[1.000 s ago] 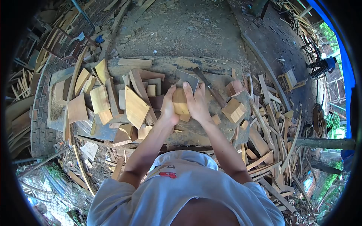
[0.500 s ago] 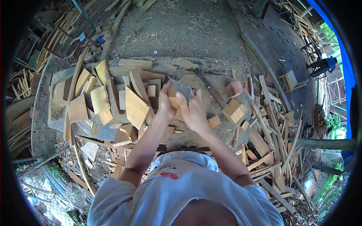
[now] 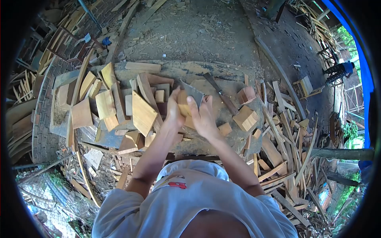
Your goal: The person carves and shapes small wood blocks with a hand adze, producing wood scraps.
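Note:
My left hand (image 3: 174, 109) is closed round a small light wooden block (image 3: 182, 103), held just above the workbench. Fingers and thumb of my right hand (image 3: 203, 115) grip a thin grey flat sheet (image 3: 193, 93), which lies over the block's far right side in this view. Beyond my right hand, a long dark blade with a wooden handle (image 3: 227, 102) rests on the bench. To its near right sits a chunky wooden block (image 3: 245, 118), with a smaller wood piece (image 3: 225, 129) closer to my wrist.
Many cut wood pieces (image 3: 143, 114) crowd the left half of the workbench (image 3: 190, 68). Scrap wood (image 3: 285, 158) is heaped on the ground at the right. A wooden post (image 3: 341, 153) juts in at the right. A person (image 3: 339, 71) stands far off at the right.
The grey sheet has shifted slightly right and tilted over the block. Both hands keep their hold, and things on the bench stay in place.

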Demonstrator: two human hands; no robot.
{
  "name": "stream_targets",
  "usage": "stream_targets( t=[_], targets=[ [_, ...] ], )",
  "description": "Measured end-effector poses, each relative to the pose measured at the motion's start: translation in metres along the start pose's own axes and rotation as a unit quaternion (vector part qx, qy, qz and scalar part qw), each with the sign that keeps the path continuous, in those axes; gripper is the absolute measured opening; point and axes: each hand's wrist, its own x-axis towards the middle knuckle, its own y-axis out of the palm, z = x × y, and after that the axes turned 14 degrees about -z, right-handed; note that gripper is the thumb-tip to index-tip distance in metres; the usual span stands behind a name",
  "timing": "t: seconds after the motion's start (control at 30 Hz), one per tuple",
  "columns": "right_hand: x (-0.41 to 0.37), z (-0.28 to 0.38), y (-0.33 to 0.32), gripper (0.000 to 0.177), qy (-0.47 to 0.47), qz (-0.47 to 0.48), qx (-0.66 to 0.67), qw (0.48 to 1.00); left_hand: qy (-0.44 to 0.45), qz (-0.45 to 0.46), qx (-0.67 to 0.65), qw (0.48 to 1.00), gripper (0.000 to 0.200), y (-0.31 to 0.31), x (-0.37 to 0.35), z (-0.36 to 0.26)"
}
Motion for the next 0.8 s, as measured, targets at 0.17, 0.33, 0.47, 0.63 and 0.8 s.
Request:
stream_targets(
  t=[0.17, 0.33, 0.47, 0.63, 0.8],
  targets=[
    [0.019, -0.012, 0.001, 0.042, 0.05, 0.013, -0.005, 0.999, 0.042, -0.043, 0.044, 0.997, 0.036, 0.005, -0.009, 0.01],
    [-0.008, 0.002, -0.005, 0.051, 0.034, 0.055, 0.042, 0.997, -0.033, -0.019, -0.018, 0.999, 0.034, -0.003, -0.003, -0.001],
    [0.012, -0.028, 0.009, 0.043, 0.035, 0.013, -0.004, 0.999, 0.044, -0.058, 0.047, 0.996, 0.035, -0.002, -0.002, 0.015],
    [-0.007, -0.019, 0.007, 0.043, 0.034, 0.011, -0.02, 0.999, 0.006, -0.031, 0.013, 0.999, 0.035, -0.012, 0.003, 0.007],
    [0.005, -0.028, 0.013, 0.043, 0.067, 0.019, -0.003, 0.998, 0.022, -0.087, 0.012, 0.996, 0.032, -0.008, -0.004, 0.021]
  ],
)
